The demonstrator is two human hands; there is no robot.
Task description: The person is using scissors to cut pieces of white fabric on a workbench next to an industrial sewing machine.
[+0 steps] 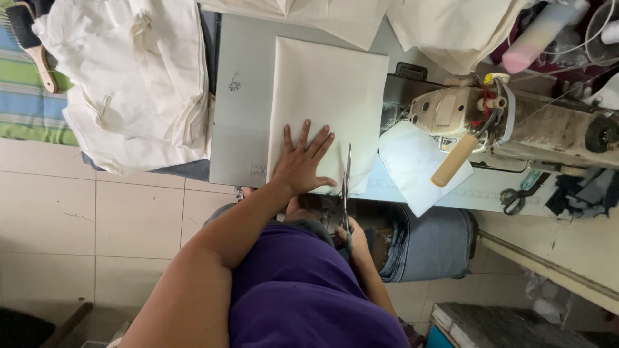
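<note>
While a heap of cream cloth bags lay at nine o'clock beside a wooden-handled brush, the left hand rested flat at the centre, fingers spread wide, pressing on a folded cream fabric panel that sat on the grey table; it gripped nothing. Just toward three o'clock of that hand, the scissors pointed to twelve o'clock along the panel's right edge, blades near together, and the right hand, low at six o'clock and partly hidden, was closed round their handles. Farther toward three o'clock stood a worn sewing machine, a white paper sheet beneath its head.
</note>
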